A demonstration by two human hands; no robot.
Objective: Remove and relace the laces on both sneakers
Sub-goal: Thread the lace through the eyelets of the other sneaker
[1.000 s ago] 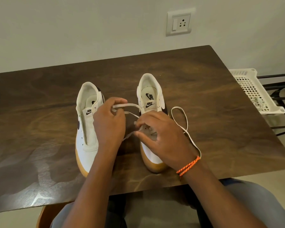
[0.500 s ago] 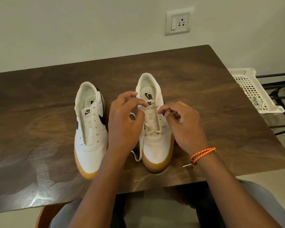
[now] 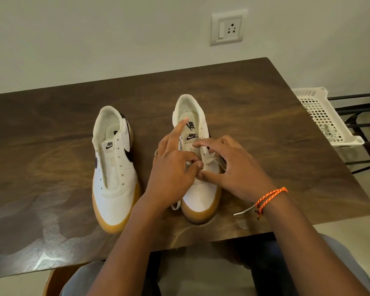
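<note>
White lace (image 3: 208,162) half hidden | left hand (image 3: 171,174) pinches it; right hand (image 3: 233,167) splayed

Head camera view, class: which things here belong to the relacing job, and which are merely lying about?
Belonging to the job:
- white gum-soled sneaker with no lace, on the left
- white gum-soled sneaker being laced, on the right
- flat white shoelace
- left hand and right hand, both at the lace

Lying about:
- white plastic lattice basket
- white wall socket
- brown wooden table
</note>
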